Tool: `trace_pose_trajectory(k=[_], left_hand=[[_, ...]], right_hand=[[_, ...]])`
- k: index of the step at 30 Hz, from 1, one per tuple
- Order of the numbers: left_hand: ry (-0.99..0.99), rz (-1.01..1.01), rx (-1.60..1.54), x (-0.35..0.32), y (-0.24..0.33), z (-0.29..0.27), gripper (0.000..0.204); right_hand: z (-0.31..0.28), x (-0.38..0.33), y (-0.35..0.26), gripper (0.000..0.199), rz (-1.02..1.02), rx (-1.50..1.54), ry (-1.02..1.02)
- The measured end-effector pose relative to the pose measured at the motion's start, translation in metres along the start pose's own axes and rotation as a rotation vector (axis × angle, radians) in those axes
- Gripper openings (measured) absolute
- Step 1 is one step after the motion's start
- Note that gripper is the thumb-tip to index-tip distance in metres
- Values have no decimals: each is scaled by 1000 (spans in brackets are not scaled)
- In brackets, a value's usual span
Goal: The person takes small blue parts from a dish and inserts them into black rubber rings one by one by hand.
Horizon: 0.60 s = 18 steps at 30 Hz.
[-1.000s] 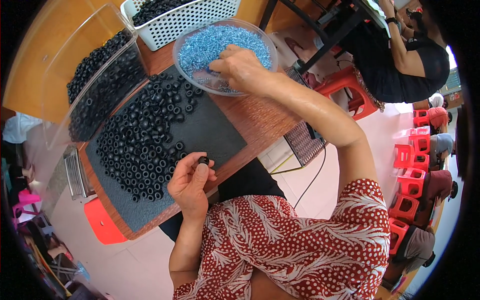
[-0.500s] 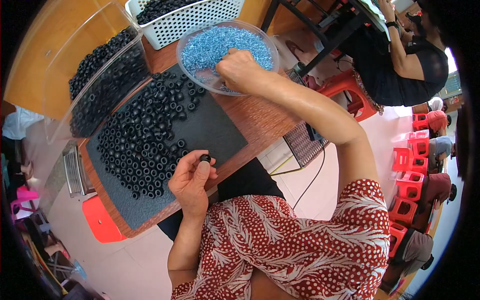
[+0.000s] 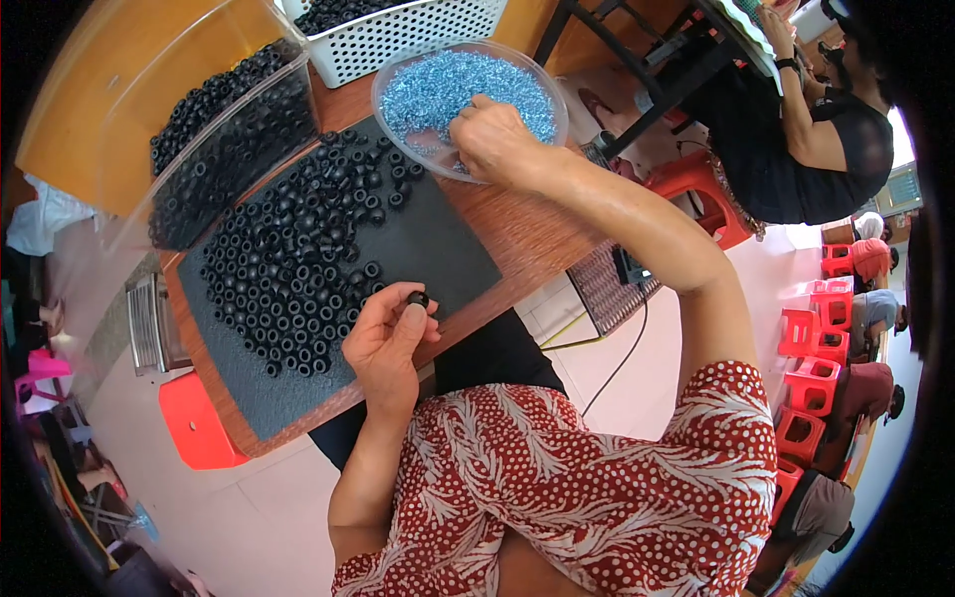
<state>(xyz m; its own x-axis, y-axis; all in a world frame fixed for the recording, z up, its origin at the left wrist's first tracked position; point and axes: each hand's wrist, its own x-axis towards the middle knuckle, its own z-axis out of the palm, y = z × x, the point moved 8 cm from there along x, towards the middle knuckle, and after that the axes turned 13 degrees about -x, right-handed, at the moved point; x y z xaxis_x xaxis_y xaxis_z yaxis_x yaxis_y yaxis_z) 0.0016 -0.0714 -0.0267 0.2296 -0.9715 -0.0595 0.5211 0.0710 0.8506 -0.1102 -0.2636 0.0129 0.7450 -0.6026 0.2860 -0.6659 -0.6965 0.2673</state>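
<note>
- Two hands of the wearer at work — the left hand [image 3: 383, 343] and the right hand [image 3: 494, 142].
- One black ring [image 3: 418, 298] pinched at the left fingertips.
- Loose black rings [image 3: 298, 259] on the mat — far too many to count, well over a hundred.
- One dark mat [image 3: 438, 249] beneath them.
- One clear round bowl [image 3: 390, 75], its blue-silver small parts [image 3: 438, 85] beyond counting.
- One white mesh basket [image 3: 418, 35] and one clear tub [image 3: 214, 164], both with more black rings.
- Red plastic stools [image 3: 816, 333] at the right — at least five.
- One other person [image 3: 816, 129] clearly seen at the far table.
</note>
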Motion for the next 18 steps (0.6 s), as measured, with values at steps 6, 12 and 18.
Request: trace_pose_trajectory(k=[6, 12, 18], left_hand=[[-2, 5, 19, -1, -2, -4, 19], [-6, -3, -7, 2, -7, -7, 19], [19, 17, -21, 5, -1, -11, 18]], right_hand=[[6, 3, -7, 9, -79, 39, -49], [9, 3, -4, 10, -62, 10, -104], [-55, -12, -7, 15, 70, 347, 60]])
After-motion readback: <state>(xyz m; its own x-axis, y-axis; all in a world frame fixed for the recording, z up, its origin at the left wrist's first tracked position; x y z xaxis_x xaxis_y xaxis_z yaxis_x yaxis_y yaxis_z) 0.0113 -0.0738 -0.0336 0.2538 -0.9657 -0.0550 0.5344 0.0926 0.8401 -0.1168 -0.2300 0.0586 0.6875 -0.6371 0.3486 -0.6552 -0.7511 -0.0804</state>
